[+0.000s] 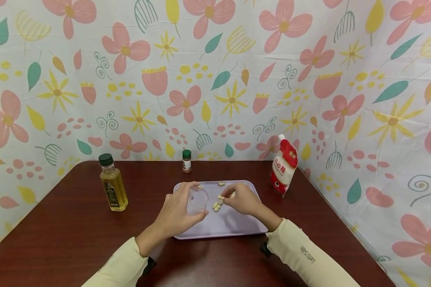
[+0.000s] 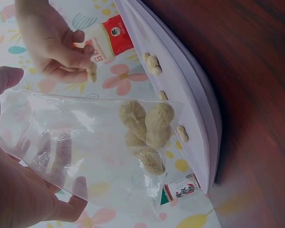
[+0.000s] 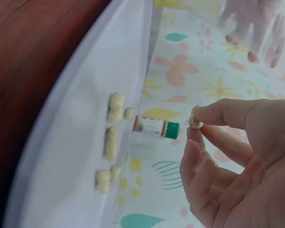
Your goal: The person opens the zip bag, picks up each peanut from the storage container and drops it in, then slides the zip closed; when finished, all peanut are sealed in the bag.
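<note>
My left hand [image 1: 179,209] holds a clear plastic bag [image 2: 90,137], thumb and fingers spread wide at its mouth. Several unshelled peanuts [image 2: 157,124] sit inside the bag at its far end. Between thumb and fingertips, my right hand [image 1: 242,198] pinches one peanut [image 3: 195,118], held to the right of the bag in the head view. Below both hands lies a pale lilac tray [image 1: 233,228], where several more peanuts [image 1: 216,207] are scattered, some grouped near the middle.
An oil bottle [image 1: 114,187] with a dark cap stands left of the tray. Behind the tray is a small green-capped spice jar [image 1: 186,163]. A red and white sugar pouch [image 1: 283,169] stands at the right, near the flowered curtain [image 1: 215,103]. Everything rests on a dark wooden table [image 1: 68,223].
</note>
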`<control>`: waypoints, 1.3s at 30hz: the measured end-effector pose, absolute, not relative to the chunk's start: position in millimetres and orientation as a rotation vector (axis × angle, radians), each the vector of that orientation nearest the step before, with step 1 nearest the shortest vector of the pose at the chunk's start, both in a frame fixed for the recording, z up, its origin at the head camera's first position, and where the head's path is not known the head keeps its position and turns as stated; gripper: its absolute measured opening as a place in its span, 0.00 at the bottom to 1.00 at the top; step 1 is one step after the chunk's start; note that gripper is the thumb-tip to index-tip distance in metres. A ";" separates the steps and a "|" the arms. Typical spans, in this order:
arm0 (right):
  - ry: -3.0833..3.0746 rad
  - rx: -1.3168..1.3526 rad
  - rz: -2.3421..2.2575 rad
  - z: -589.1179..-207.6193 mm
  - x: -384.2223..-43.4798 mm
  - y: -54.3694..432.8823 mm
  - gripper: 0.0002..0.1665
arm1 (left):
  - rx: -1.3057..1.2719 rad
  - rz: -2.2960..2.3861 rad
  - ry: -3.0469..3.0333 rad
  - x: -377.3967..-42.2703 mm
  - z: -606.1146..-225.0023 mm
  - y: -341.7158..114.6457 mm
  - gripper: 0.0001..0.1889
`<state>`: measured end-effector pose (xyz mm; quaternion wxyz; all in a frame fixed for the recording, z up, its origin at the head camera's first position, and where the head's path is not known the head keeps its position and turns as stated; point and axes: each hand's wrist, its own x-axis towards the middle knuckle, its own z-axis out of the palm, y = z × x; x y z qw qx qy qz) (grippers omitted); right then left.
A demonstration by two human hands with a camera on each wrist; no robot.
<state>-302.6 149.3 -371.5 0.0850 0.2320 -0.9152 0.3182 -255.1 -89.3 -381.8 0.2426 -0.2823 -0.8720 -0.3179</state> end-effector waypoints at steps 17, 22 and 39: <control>-2.601 0.697 1.101 -336.3 -272.5 136.6 0.03 | -0.785 -0.903 -2.383 -255.0 -382.3 -89.8 0.37; -2.557 0.739 1.121 -330.4 -265.7 133.9 0.03 | -0.775 -0.889 -2.390 -254.4 -382.1 -89.8 0.37; -2.504 0.837 1.225 -324.8 -255.4 118.0 0.04 | -0.784 -0.864 -2.386 -254.2 -384.1 -90.7 0.37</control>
